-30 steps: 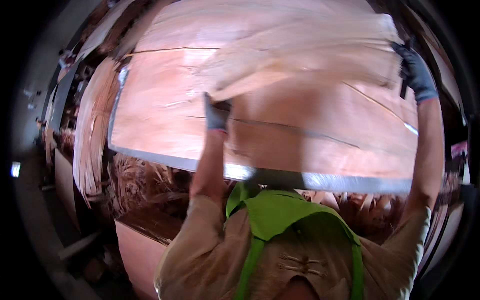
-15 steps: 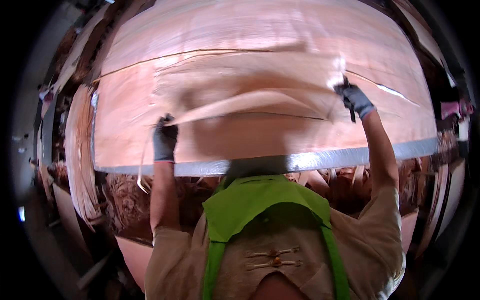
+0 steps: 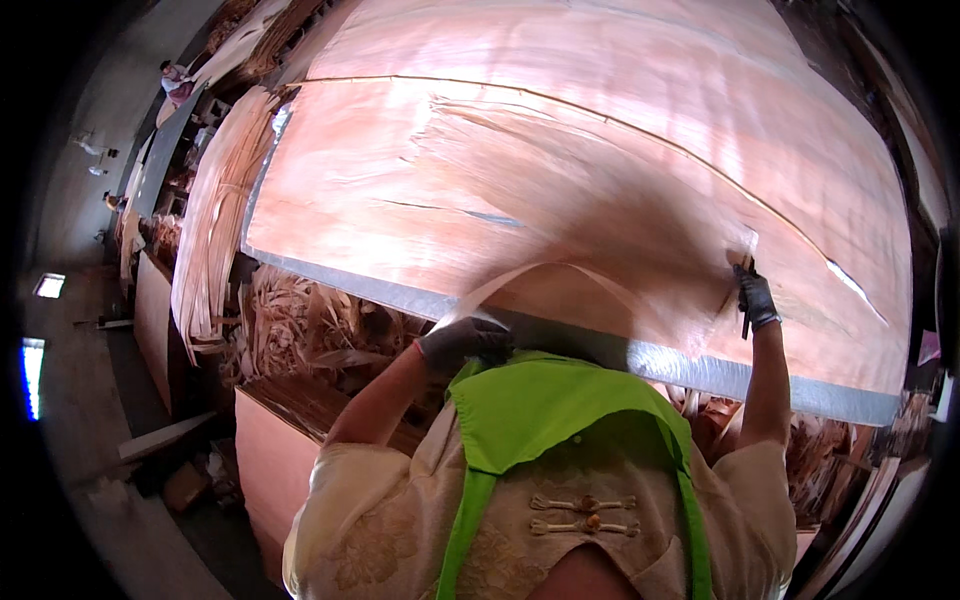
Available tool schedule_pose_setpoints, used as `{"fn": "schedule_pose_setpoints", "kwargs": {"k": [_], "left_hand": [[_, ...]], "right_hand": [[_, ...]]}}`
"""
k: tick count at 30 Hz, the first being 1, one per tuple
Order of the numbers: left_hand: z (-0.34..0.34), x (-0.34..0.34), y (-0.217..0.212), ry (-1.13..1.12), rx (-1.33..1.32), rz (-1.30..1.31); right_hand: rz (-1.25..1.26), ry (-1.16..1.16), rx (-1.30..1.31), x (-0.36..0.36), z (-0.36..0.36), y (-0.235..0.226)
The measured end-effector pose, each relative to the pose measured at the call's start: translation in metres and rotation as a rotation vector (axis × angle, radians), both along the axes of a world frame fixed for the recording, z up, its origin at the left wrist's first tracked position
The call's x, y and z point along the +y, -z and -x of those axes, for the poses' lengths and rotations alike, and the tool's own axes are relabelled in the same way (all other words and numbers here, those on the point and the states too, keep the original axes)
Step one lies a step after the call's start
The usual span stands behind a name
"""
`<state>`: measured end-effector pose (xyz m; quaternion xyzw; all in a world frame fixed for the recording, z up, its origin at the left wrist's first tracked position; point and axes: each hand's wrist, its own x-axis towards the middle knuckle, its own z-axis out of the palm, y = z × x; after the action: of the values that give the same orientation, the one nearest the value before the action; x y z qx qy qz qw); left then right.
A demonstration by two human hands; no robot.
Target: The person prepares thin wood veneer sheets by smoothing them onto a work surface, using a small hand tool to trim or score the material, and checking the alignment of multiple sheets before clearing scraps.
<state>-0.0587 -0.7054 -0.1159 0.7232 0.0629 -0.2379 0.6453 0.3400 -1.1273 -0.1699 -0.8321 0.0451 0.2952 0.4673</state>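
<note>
A loose piece of thin wood veneer (image 3: 530, 165) lies over a broad pinkish veneer sheet (image 3: 350, 225) on the metal-edged table. Its near edge arches up toward me. My left hand (image 3: 465, 342), in a dark glove, is closed on that raised edge, close to my green apron. At the piece's right end, my gloved right hand (image 3: 757, 298) is closed around a thin tool with a dark handle (image 3: 745, 325); its working end is not clear. My head's shadow and motion blur hide part of the veneer.
A long thin bamboo stick (image 3: 600, 118), pale at its right end, lies across the sheet beyond my hands. Below the table's metal edge (image 3: 380, 290) are heaped veneer scraps (image 3: 310, 310). Long strips (image 3: 215, 220) hang at the left. A person (image 3: 177, 82) is far left.
My left hand has drawn the near edge of the veneer piece toward my body. My right hand is lower and farther right in the view, which has turned.
</note>
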Motion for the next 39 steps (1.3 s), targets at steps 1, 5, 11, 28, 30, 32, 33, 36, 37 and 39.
{"fn": "schedule_pose_setpoints", "kwargs": {"k": [1,5,11,28,30,32,33,36,37,39], "left_hand": [[-0.003,0.015,-0.001,-0.052,0.038,0.068],[-0.048,0.074,-0.002,-0.815,0.147,0.401],[-0.106,0.073,0.068,-0.735,-0.055,0.428],[-0.157,-0.045,0.052,-0.606,0.331,0.656],[-0.165,-0.038,0.077,-0.771,0.223,0.792],[-0.173,-0.033,0.089,-0.897,0.143,0.829],[-0.179,-0.032,0.090,-0.932,0.126,0.801],[-0.187,-0.024,0.083,-0.980,0.094,0.727],[-0.191,-0.024,0.082,-0.976,0.087,0.711],[-0.197,-0.026,0.079,-1.095,0.114,0.616]], "right_hand": [[-0.049,0.007,0.011,-0.004,0.005,0.002],[-0.193,0.020,0.013,-0.039,0.026,0.026],[-0.278,0.100,0.067,-0.036,0.057,0.019],[-0.339,0.126,0.125,-0.013,0.059,-0.077],[-0.361,0.085,0.143,-0.018,0.052,-0.073],[-0.352,0.078,0.119,-0.020,0.049,-0.067],[-0.360,0.053,0.139,-0.027,0.046,-0.062],[-0.277,0.050,0.145,-0.032,0.042,-0.047],[-0.200,0.052,0.116,-0.032,0.043,-0.044],[-0.215,0.049,0.107,-0.043,0.036,-0.017]]}}
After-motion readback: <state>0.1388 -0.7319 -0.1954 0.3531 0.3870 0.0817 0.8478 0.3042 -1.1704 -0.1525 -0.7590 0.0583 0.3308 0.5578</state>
